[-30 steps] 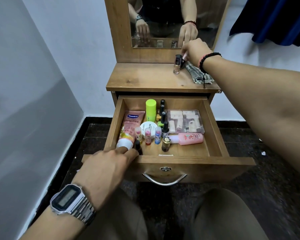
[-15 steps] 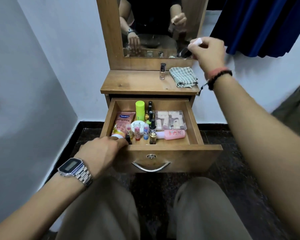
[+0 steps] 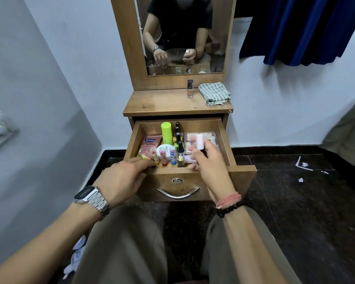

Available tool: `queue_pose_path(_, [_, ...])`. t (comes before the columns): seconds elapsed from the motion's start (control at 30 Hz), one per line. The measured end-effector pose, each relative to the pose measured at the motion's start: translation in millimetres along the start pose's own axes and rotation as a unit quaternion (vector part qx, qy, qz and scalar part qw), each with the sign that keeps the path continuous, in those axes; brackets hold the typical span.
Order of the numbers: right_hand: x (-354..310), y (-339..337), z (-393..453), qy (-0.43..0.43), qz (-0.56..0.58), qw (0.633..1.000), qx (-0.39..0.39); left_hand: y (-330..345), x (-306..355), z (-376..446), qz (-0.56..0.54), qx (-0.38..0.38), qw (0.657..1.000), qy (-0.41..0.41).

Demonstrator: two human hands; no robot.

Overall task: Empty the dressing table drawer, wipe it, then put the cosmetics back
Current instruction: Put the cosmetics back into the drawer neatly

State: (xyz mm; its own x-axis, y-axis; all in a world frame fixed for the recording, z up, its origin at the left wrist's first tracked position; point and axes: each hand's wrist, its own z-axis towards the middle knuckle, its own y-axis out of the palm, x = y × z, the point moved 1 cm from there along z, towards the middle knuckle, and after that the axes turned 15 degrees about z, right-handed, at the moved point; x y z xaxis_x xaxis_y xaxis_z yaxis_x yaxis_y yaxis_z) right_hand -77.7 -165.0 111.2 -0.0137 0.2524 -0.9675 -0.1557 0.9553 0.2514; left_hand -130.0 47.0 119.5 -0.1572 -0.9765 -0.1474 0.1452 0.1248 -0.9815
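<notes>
The dressing table's drawer [image 3: 224, 138] stands pulled out and holds several cosmetics: a pink Vaseline tube [image 3: 149, 147], a green tube [image 3: 166, 131], a round white jar [image 3: 164, 149], small lip balms, dark bottles and a clear palette box [image 3: 211, 135]. My right hand [image 3: 210, 168] hovers over the drawer's right half and pinches a small white-capped stick [image 3: 200, 141]. It hides most of a pink bottle [image 3: 188, 160]. My left hand [image 3: 121, 181] grips the drawer's front edge at its left corner, fingers curled inside.
On the tabletop [image 3: 162, 103] stand a small glass roll-on bottle [image 3: 190, 89] and a folded checked cloth [image 3: 214, 93], below the mirror [image 3: 184, 37]. A blue curtain [image 3: 305, 27] hangs at the right. Paper scraps [image 3: 303, 163] lie on the dark floor. My knees are below the drawer.
My right hand came down from the tabletop near the mirror to above the drawer, carrying the white-capped stick. My left hand stayed at the drawer's front left corner.
</notes>
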Motion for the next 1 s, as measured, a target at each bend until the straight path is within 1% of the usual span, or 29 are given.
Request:
queue_pose_path(0.03, [0,-1,2,-0.001,-0.059,0.998,-0.025,-4,1,1,-0.041,0.046,0.998,-0.003])
queue_pose_path(0.1, [-2,-3,-1,-0.025,-0.138,0.987,-0.077,-13,8,6,-0.131,0.128,0.983,-0.014])
queue_pose_path(0.17, [-3,-2,-7,-0.048,-0.167,0.977,-0.126,-25,20,11,-0.195,0.161,0.967,-0.014])
queue_pose_path(0.23, [-6,0,-12,-0.055,-0.146,0.975,-0.155,-31,32,16,-0.197,0.17,0.965,0.007])
queue_pose_path(0.3, [-9,0,-11,-0.065,-0.133,0.977,-0.155,-33,39,19,-0.207,0.168,0.964,0.015])
queue_pose_path(0.37, [-12,-2,-9,-0.074,-0.145,0.974,-0.156,-35,40,21,-0.235,0.16,0.959,0.007])
queue_pose_path(0.5, [-9,-6,-5,-0.069,-0.147,0.972,-0.168,-43,40,26,-0.273,0.141,0.952,0.005])
queue_pose_path(0.6, [-8,-11,1,-0.073,-0.116,0.98,-0.142,-42,30,36,-0.252,0.142,0.957,-0.028])
queue_pose_path(0.7, [-8,-26,11,-0.083,-0.062,0.993,-0.058,-32,16,50,-0.202,0.137,0.968,-0.05])
queue_pose_path(0.77, [-6,-36,16,-0.088,-0.034,0.995,0.001,-20,8,59,-0.15,0.116,0.981,-0.038])
queue_pose_path(0.83, [-3,-41,20,-0.086,-0.026,0.995,0.036,-8,2,66,-0.092,0.086,0.992,-0.011])
queue_pose_path(0.93, [1,-42,24,-0.08,-0.027,0.995,0.045,4,-2,74,-0.063,0.044,0.996,0.035])
queue_pose_path(1.0, [2,-41,25,-0.079,-0.039,0.995,0.041,6,-3,79,-0.06,0.022,0.997,0.047])
